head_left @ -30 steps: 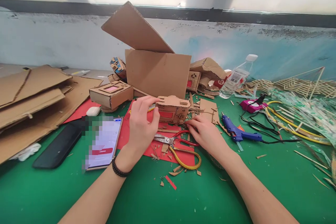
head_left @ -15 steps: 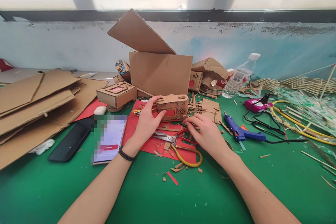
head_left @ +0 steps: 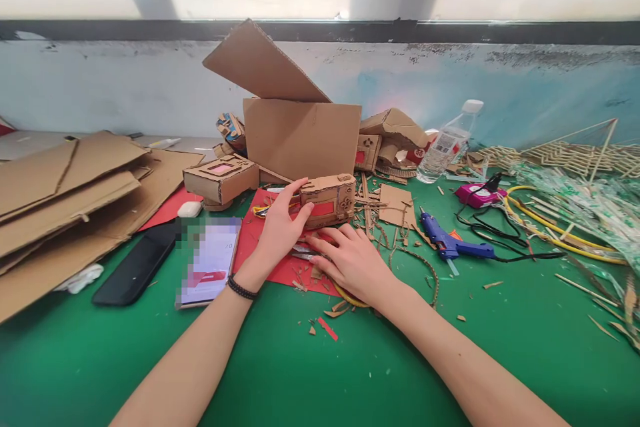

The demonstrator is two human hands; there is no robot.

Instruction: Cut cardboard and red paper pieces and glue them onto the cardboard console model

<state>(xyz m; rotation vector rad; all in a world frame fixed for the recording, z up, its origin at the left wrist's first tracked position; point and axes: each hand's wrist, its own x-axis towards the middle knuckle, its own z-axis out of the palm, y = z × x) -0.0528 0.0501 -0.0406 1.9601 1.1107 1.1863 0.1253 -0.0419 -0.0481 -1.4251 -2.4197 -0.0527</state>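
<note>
L hand (head_left: 283, 230) grips box (head_left: 327, 201); R hand (head_left: 356, 263) over scissors (head_left: 350, 297), can't tell fingers' hold; blades (head_left: 302, 253) cd nick R if it slips.

Both forearms came in bare from the near side of the bench (head_left: 300, 380), converging twd its middle: L forearm (head_left: 190, 350) from near-L, R forearm (head_left: 465, 353) from near-R. L hand (head_left: 281, 225) reached a bit closer to the far edge than R, thumb & index parted in a gripping C; L wrist (head_left: 250, 272) approx. straight. R hand (head_left: 356, 261) was lower, palm down, fingers bent & pointing twd bench's L side, thumb on the near side; R wrist (head_left: 395, 295) nearly in line w/ forearm.
</note>
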